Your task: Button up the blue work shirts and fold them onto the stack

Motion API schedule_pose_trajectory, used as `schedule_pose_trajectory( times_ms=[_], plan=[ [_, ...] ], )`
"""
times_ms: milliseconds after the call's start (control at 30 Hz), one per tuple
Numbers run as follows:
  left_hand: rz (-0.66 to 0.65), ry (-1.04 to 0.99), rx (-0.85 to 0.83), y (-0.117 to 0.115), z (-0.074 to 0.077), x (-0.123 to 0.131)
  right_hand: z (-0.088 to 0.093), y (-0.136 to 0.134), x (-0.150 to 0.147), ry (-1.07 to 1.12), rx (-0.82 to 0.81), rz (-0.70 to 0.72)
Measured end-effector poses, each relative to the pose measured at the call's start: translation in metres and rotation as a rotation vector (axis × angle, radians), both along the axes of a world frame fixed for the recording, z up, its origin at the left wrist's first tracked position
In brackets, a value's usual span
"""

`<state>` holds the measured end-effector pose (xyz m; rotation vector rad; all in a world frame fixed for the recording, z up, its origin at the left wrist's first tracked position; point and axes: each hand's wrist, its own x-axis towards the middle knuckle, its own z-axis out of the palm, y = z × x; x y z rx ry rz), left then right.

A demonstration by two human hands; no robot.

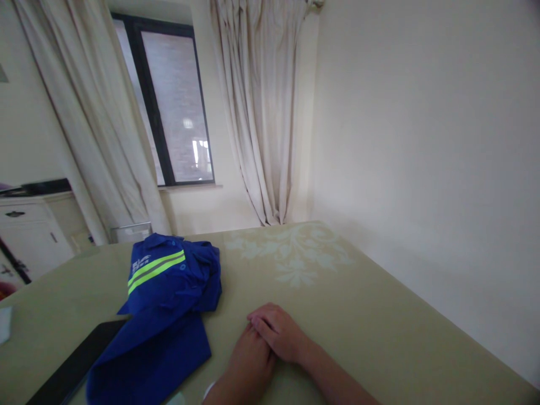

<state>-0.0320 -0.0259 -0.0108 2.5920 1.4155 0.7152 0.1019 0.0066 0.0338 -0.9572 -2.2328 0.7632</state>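
Note:
My left hand (248, 357) rests on the green tabletop (371, 315), its fingers mostly covered by my right hand (280, 332). The right one is closed over it, its thumb lying across the back of the left. Just left of both hands lies a crumpled blue work jacket (164, 304) with a yellow-green and grey reflective stripe, a collar and white lettering. One part of it spreads toward the front edge. Neither hand touches the jacket.
A flat black object (80, 360) lies partly under the jacket. A pale item (5, 324) sits at the far left edge. Pale floral patterns mark the tabletop's far end. A white wall (434, 169) runs along the right side; a curtain (265, 112) and window (177, 107) stand behind.

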Motion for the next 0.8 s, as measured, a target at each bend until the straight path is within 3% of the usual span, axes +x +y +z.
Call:
schedule_pose_trajectory(
  times_ms=[400,800],
  plan=[
    [-0.059,0.048,0.040,0.001,0.005,0.000,0.001,-0.002,0.002,0.008,-0.019,-0.032],
    [-0.024,0.031,0.059,0.002,-0.006,0.000,0.001,-0.002,0.002,0.010,-0.023,-0.029]
  ],
)
